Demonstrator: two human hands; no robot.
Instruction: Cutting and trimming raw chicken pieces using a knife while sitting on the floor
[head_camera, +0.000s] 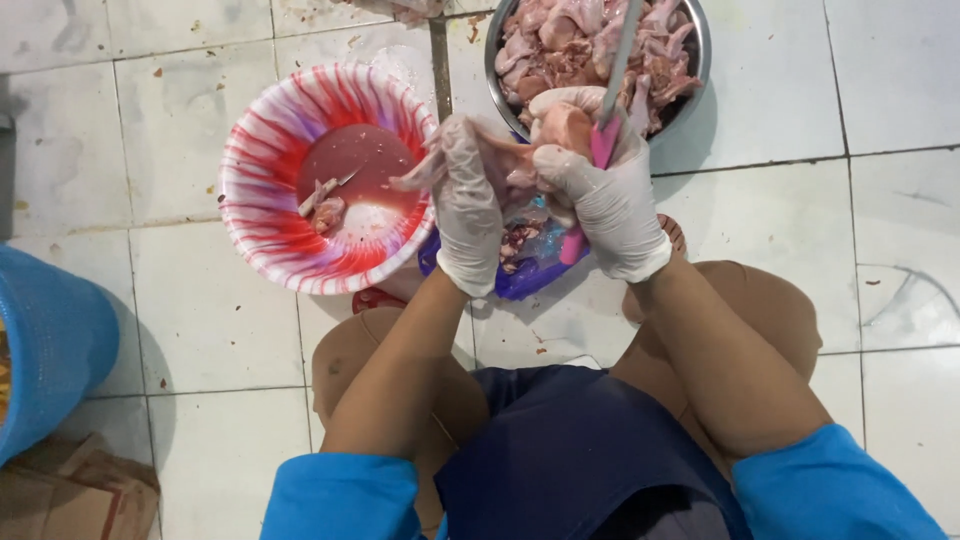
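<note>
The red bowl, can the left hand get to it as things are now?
Probably yes. The red bowl sits right beside the left hand with nothing between them, and its top is open. But that hand is holding a piece of raw meat that the right hand works on with a knife.

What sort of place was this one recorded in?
Probably a floor-level food preparation area in a kitchen or small meat stall. The person squats on a white tiled floor, a metal bowl holds raw meat pieces, and the gloved right hand holds a pink-handled knife.
</note>
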